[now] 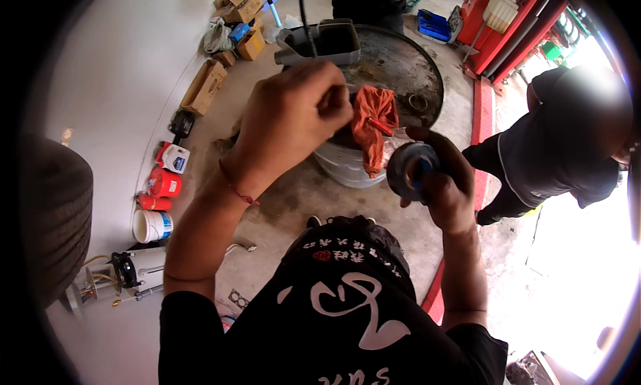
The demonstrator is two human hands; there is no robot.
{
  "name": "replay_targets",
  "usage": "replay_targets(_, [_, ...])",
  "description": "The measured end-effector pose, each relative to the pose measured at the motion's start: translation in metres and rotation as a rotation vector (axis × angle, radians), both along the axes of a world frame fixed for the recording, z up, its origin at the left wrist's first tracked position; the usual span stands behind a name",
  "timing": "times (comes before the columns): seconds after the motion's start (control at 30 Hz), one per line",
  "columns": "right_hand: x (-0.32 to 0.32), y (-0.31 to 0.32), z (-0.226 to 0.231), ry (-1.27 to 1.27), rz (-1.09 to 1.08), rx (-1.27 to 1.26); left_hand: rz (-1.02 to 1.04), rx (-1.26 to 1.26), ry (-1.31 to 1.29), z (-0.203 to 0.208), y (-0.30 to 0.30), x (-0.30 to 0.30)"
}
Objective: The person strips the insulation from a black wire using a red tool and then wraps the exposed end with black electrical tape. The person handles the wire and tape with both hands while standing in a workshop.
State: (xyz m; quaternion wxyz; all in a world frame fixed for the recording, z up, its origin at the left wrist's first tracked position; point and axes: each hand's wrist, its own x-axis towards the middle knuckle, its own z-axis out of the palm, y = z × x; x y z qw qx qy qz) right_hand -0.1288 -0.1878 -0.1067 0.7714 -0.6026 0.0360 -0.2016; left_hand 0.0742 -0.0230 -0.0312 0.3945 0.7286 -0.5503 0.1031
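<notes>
L hand [294,118] pinched, contents hidden, R hand [444,184] gripping tape roll [408,171]

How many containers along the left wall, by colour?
Red cans: 2
White bucket: 1
White jug: 1
Total: 4
The left hand and the right hand are well away from them.

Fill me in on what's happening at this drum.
A person stands over a metal drum, with an orange rag draped on its top. Their right hand grips a dark roll of tape. The left hand is raised beside it, fingers pinched shut, though what they pinch is too small to tell. A grey funnel tray sits on the drum's far side. Another person in dark clothes bends nearby.
</notes>
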Motion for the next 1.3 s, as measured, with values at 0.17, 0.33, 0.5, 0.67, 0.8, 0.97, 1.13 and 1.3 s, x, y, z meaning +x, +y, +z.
replay_targets(0.17, [0.014, -0.014, -0.036, -0.185, -0.037, 0.355, -0.001, 0.219, 0.040, -0.023, -0.035, -0.028])
replay_targets(0.33, [0.026, -0.015, -0.060, -0.162, -0.179, 0.326, 0.108, 0.214, 0.062, -0.093, -0.095, -0.005])
replay_targets(0.5, [0.030, -0.019, -0.075, -0.168, -0.230, 0.351, -0.138, 0.048, 0.448, -0.103, -0.084, -0.005])
replay_targets(0.67, [0.045, -0.013, -0.072, -0.200, -0.216, 0.383, -0.331, 0.045, 0.461, -0.080, -0.044, -0.040])
replay_targets(0.8, [0.052, -0.003, -0.040, -0.067, -0.261, 0.215, -0.133, -0.087, 0.070, -0.076, -0.036, -0.037])
replay_targets(0.97, [0.048, -0.001, -0.016, 0.151, -0.280, -0.145, -0.039, -0.017, -0.246, -0.071, -0.023, -0.030])
replay_targets(1.13, [0.050, -0.009, 0.002, 0.286, -0.150, -0.058, -0.067, -0.018, -0.323, -0.075, -0.021, -0.021])
replay_targets(1.3, [0.063, -0.005, -0.020, 0.306, -0.320, -0.096, -0.064, 0.014, -0.276, -0.071, -0.023, -0.024])
